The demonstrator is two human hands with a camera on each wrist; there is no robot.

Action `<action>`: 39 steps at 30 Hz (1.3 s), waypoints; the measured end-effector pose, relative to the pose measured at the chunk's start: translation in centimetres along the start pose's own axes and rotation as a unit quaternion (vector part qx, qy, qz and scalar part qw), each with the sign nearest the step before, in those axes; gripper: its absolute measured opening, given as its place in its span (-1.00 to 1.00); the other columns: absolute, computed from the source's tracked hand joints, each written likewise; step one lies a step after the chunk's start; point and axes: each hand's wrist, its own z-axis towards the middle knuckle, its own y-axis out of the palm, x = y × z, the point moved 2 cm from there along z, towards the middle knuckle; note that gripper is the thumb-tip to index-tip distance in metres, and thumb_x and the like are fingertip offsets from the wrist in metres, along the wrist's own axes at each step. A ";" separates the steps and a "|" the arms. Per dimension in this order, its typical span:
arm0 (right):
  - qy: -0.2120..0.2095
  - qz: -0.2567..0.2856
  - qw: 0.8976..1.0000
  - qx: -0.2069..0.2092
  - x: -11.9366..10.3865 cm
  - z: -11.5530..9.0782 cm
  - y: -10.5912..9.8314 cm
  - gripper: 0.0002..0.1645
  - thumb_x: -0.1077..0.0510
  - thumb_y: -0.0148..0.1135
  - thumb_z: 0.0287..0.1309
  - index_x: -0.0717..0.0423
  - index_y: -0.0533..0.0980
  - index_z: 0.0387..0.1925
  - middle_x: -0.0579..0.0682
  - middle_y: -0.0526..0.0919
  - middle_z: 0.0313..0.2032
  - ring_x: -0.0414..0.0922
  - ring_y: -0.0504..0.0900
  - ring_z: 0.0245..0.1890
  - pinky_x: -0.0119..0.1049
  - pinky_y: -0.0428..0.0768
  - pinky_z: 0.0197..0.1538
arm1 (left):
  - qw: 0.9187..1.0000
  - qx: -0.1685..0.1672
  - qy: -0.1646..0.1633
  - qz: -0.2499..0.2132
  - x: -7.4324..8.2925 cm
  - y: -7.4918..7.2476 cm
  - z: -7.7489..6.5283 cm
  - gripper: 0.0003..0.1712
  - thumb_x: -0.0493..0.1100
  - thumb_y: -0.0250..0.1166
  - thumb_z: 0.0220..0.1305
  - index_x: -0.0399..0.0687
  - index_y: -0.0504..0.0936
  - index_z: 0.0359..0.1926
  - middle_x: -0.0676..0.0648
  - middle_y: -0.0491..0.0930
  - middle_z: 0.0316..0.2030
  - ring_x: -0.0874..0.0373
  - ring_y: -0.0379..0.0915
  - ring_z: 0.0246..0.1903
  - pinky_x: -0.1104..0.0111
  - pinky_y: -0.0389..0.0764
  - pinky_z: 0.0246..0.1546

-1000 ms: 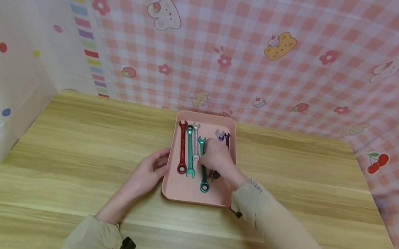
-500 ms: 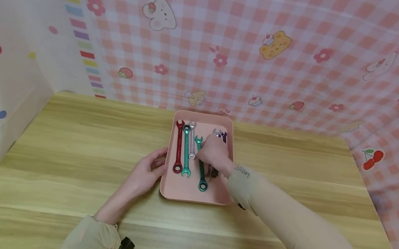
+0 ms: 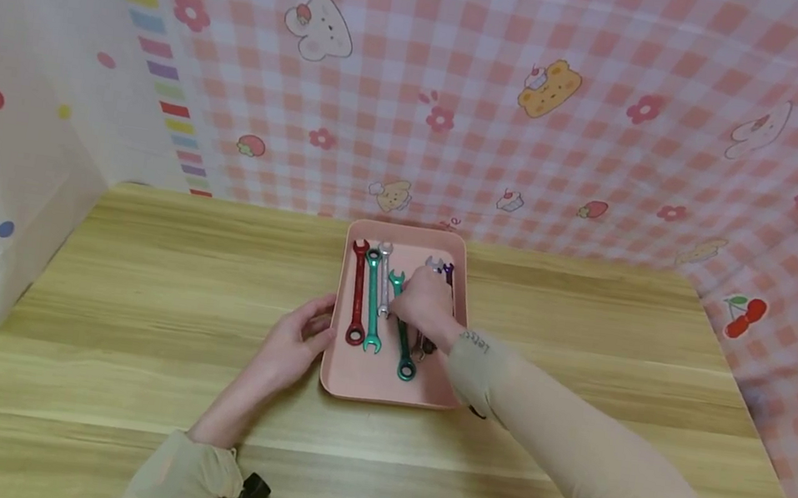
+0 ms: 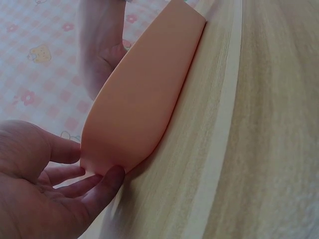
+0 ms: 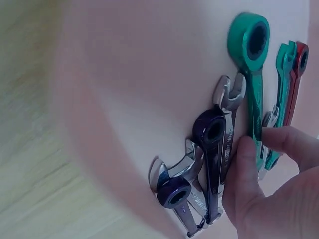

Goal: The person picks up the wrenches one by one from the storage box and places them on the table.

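Observation:
My right hand (image 3: 428,299) reaches into the pink tray (image 3: 369,388) and pinches a green ratchet wrench (image 5: 254,107) between thumb and finger. To its left lie a silver wrench (image 3: 384,276), a second green wrench (image 3: 372,304) and a red wrench (image 3: 358,298). On its other side, the right wrist view shows a silver open-end wrench (image 5: 230,117), a dark purple ratchet wrench (image 5: 211,159) and several overlapping ones by the wall. My left hand (image 3: 289,352) rests its fingertips against the tray's left outer wall (image 4: 139,94), fingers only slightly bent.
The tray stands on a wood-grain table (image 3: 199,391), near the back edge. Behind it hangs a pink checked cloth (image 3: 487,151), with a white cloth (image 3: 23,174) on the left. A black strap piece (image 3: 254,493) sits at my left cuff.
The view has shifted slightly. My right hand has moved a little left along with the green wrench, and its forearm has swung. My left hand stays at the tray's side.

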 end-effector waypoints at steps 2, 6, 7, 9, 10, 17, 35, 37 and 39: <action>0.009 0.000 1.000 0.002 0.0 0.0 -0.1 -0.65 0.16 0.47 0.21 0.06 0.55 -0.64 -0.14 0.43 -0.78 -0.23 0.45 -0.75 -0.48 0.33 -0.67 | 1.000 0.001 0.000 0.000 0.0 0.0 0.0 -0.35 -0.32 0.08 0.59 -0.23 0.21 0.60 -0.35 0.35 0.53 -0.23 0.36 0.51 -0.01 0.48 0.51; 0.024 0.010 1.000 0.005 0.0 -0.1 -0.3 -0.78 0.09 0.48 0.20 0.09 0.66 -0.48 -0.09 0.62 -0.66 -0.20 0.60 -0.66 -0.49 0.47 -0.57 | 1.000 0.005 -0.001 0.004 0.0 0.0 0.0 -0.35 -0.33 0.08 0.58 -0.24 0.22 0.60 -0.34 0.35 0.53 -0.23 0.37 0.51 0.00 0.48 0.51; 0.027 0.015 0.999 0.005 0.0 -0.1 -0.4 -0.80 0.09 0.48 0.20 0.10 0.64 -0.42 -0.08 0.63 -0.64 -0.20 0.61 -0.64 -0.48 0.49 -0.56 | 1.000 0.004 0.000 0.005 0.0 0.0 0.0 -0.35 -0.33 0.08 0.58 -0.24 0.21 0.60 -0.34 0.34 0.54 -0.24 0.37 0.51 0.00 0.48 0.51; 0.031 0.025 0.999 0.000 0.1 -0.1 -0.4 -0.81 0.10 0.47 0.21 0.12 0.65 -0.35 -0.09 0.60 -0.64 -0.20 0.59 -0.65 -0.48 0.47 -0.57 | 1.000 0.005 -0.001 0.009 -0.1 0.0 0.0 -0.35 -0.33 0.08 0.58 -0.23 0.22 0.60 -0.33 0.34 0.54 -0.22 0.37 0.51 0.01 0.48 0.51; 0.033 0.030 0.999 -0.005 0.1 -0.1 -0.4 -0.80 0.11 0.47 0.21 0.12 0.61 -0.30 -0.10 0.58 -0.65 -0.20 0.58 -0.65 -0.48 0.47 -0.58 | 1.000 0.006 -0.003 0.009 -0.1 0.0 0.0 -0.35 -0.32 0.08 0.58 -0.22 0.22 0.60 -0.32 0.34 0.54 -0.22 0.37 0.51 0.01 0.48 0.52; 0.020 0.057 0.998 -0.014 0.3 0.0 -0.7 -0.63 0.13 0.48 0.21 0.19 0.57 -0.02 -0.07 0.60 -0.41 -0.18 0.59 -0.46 -0.47 0.50 -0.46 | 1.000 0.006 -0.001 0.002 -0.1 -0.1 0.1 -0.35 -0.33 0.08 0.58 -0.23 0.21 0.60 -0.32 0.34 0.55 -0.21 0.36 0.52 0.01 0.47 0.52; 0.021 0.107 0.994 -0.029 1.0 0.6 -0.8 -0.65 0.22 0.42 0.27 0.14 0.58 0.06 0.06 0.64 -0.02 -0.15 0.59 -0.24 -0.43 0.56 -0.31 | 1.000 0.005 -0.001 0.007 -0.1 -0.2 0.0 -0.36 -0.33 0.08 0.58 -0.24 0.22 0.60 -0.33 0.32 0.55 -0.23 0.36 0.52 0.00 0.46 0.53; 0.016 0.112 0.993 -0.036 1.0 0.6 -1.0 -0.65 0.23 0.41 0.28 0.15 0.58 0.07 0.07 0.63 -0.01 -0.16 0.59 -0.26 -0.44 0.57 -0.31 | 1.000 0.006 -0.001 0.008 -0.1 -0.1 0.0 -0.35 -0.32 0.09 0.57 -0.24 0.22 0.60 -0.33 0.33 0.55 -0.23 0.37 0.51 0.00 0.46 0.53; 0.006 0.116 0.992 -0.040 1.2 0.7 -1.2 -0.66 0.23 0.41 0.28 0.17 0.58 0.06 0.07 0.63 -0.02 -0.17 0.60 -0.29 -0.45 0.60 -0.31 | 1.000 0.005 0.000 0.009 -0.1 -0.1 0.1 -0.35 -0.32 0.09 0.58 -0.24 0.22 0.60 -0.33 0.33 0.54 -0.23 0.37 0.51 0.00 0.47 0.52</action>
